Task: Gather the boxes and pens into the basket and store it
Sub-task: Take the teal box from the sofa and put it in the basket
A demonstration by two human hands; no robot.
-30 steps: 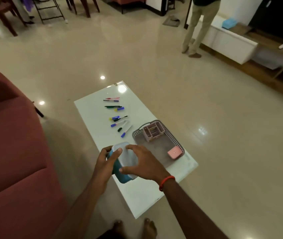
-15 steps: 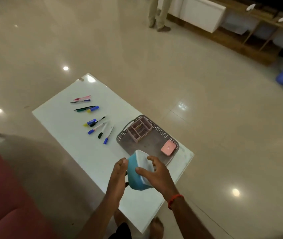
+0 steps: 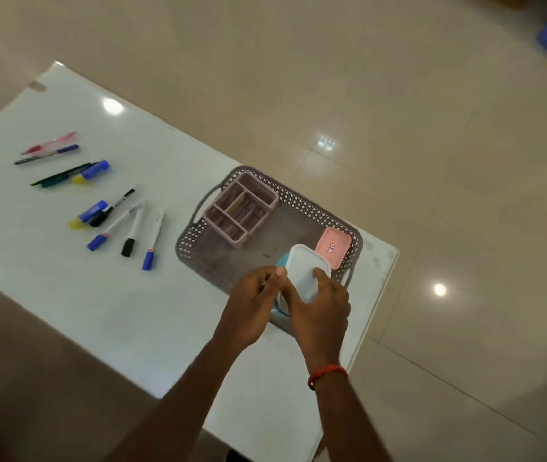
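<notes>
White-lidded blue box (image 3: 305,275) pinched between left hand (image 3: 252,308) and right hand (image 3: 322,305) grips over basket (image 3: 302,208).

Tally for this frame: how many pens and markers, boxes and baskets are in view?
Pens and markers: 10
Boxes: 3 (pink organizer, pink box, blue box)
Basket: 1
Total: 14
</notes>
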